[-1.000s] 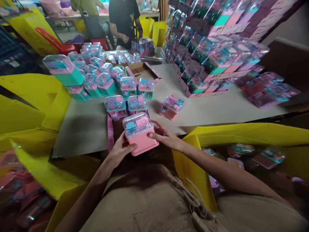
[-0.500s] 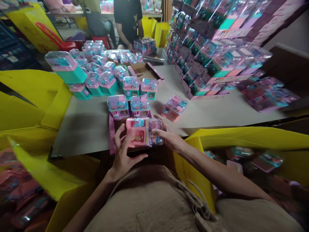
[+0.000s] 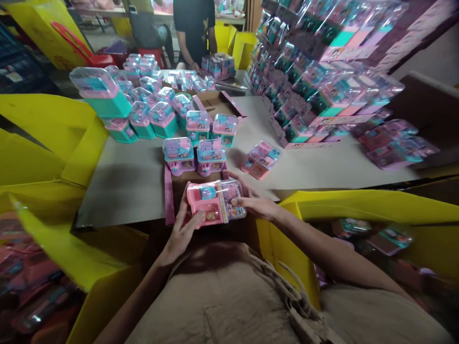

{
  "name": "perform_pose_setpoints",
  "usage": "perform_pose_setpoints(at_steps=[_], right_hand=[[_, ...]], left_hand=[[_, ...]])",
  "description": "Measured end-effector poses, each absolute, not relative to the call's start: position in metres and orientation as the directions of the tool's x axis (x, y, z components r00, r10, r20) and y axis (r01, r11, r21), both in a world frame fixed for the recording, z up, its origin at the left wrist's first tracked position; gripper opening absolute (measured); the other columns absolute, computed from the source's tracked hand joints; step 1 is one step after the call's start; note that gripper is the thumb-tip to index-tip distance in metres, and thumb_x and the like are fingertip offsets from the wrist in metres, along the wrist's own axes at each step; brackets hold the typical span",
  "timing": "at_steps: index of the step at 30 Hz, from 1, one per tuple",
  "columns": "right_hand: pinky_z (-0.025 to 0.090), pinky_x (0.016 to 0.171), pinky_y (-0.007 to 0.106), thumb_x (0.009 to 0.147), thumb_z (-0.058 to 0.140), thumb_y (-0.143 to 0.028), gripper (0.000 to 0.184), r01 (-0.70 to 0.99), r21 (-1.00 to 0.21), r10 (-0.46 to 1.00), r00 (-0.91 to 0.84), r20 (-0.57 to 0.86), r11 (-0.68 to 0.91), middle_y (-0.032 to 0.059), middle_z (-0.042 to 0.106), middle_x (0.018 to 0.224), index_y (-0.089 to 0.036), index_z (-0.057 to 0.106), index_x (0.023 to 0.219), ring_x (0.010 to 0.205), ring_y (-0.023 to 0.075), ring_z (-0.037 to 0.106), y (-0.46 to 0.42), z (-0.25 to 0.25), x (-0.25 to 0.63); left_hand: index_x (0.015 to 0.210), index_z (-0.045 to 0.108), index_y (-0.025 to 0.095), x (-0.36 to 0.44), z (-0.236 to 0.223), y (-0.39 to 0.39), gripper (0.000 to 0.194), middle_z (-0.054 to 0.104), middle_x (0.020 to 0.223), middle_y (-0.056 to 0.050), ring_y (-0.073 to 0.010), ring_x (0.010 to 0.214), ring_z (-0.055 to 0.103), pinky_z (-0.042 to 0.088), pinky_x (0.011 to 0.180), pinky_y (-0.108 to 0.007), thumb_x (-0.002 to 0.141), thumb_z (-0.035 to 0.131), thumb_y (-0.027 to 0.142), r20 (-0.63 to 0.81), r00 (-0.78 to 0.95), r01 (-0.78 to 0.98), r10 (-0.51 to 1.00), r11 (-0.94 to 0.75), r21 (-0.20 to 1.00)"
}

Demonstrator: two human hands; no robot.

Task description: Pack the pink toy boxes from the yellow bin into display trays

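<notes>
Both my hands hold one pink toy box with a clear lid, lying on its side above my lap at the table's near edge. My left hand grips its left end, thumb on the front. My right hand grips the right end, fingers curled over the clear part. Just beyond it a shallow pink-edged cardboard tray holds two upright purple toy boxes. A loose pink toy box lies tilted on the table to the right.
Several teal and pink toy boxes crowd the grey table at the back left. Stacked trays of boxes rise on the right. Yellow bins with more toys flank me. A person in black works at the far end.
The pink box was upright in my hands; it has been turned onto its side. My left hand let go briefly with fingers spread, then gripped the box's left end again.
</notes>
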State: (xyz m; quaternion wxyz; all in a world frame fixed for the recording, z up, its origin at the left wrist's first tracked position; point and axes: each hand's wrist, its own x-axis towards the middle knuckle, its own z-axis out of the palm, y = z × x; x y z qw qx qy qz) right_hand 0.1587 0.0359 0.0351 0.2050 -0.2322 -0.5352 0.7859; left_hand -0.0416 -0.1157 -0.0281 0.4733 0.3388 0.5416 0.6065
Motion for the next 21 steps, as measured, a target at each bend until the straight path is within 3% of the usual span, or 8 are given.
perform_pose_setpoints(at_steps=[4, 10, 14, 17, 21], right_hand=[[0.057, 0.106, 0.041, 0.077, 0.092, -0.043, 0.099, -0.011, -0.972, 0.528, -0.841, -0.118, -0.234, 0.0097, 0.063, 0.147, -0.029, 0.042, 0.161, 0.124, 0.0257, 0.067, 0.043, 0.033, 0.164], [0.058, 0.100, 0.039, 0.087, 0.080, -0.060, 0.061, 0.044, -0.981, 0.748, -0.640, -0.173, -0.189, 0.0069, 0.076, 0.125, -0.027, 0.065, 0.137, 0.115, 0.0249, 0.071, 0.051, 0.025, 0.153], [0.056, 0.103, 0.039, 0.090, 0.071, -0.070, 0.057, 0.030, -0.986, 0.763, -0.630, -0.146, -0.164, 0.0049, 0.077, 0.126, -0.028, 0.075, 0.128, 0.116, 0.0254, 0.071, 0.055, 0.023, 0.147], [0.056, 0.103, 0.039, 0.094, 0.066, -0.071, 0.059, 0.019, -0.988, 0.742, -0.658, -0.130, -0.156, 0.0050, 0.076, 0.127, -0.028, 0.075, 0.134, 0.117, 0.0252, 0.070, 0.054, 0.026, 0.146], [0.058, 0.101, 0.041, 0.105, 0.056, -0.055, 0.054, 0.091, -0.995, 0.723, -0.686, -0.084, -0.029, 0.0068, 0.073, 0.135, -0.027, 0.065, 0.150, 0.118, 0.0252, 0.068, 0.051, 0.033, 0.152]], left_hand=[[0.157, 0.048, 0.034, -0.041, -0.016, -0.110, 0.073, 0.063, 0.149, -0.007, -0.0253, 0.133, 0.064, 0.057, 0.111, -0.038, 0.092, 0.078, 0.046, -0.092, -0.329, -0.255, 0.940, 0.005, 0.967], [0.150, 0.048, 0.035, -0.033, -0.010, -0.103, 0.073, 0.064, 0.143, -0.007, -0.0221, 0.118, 0.068, 0.062, 0.096, -0.033, 0.087, 0.083, 0.049, -0.143, -0.366, -0.411, 0.920, -0.022, 0.911], [0.149, 0.049, 0.035, -0.031, -0.014, -0.103, 0.073, 0.061, 0.151, -0.008, -0.0256, 0.124, 0.068, 0.062, 0.099, -0.038, 0.086, 0.084, 0.044, -0.150, -0.373, -0.481, 0.916, -0.052, 0.875], [0.146, 0.055, 0.031, -0.035, -0.018, -0.104, 0.067, 0.064, 0.149, -0.010, -0.0304, 0.132, 0.065, 0.059, 0.107, -0.045, 0.086, 0.082, 0.044, -0.210, -0.359, -0.545, 0.910, -0.022, 0.838], [0.139, 0.062, 0.027, -0.045, -0.021, -0.107, 0.056, 0.068, 0.145, -0.011, -0.0336, 0.137, 0.063, 0.057, 0.110, -0.050, 0.089, 0.077, 0.047, -0.286, -0.306, -0.627, 0.908, 0.034, 0.778]])
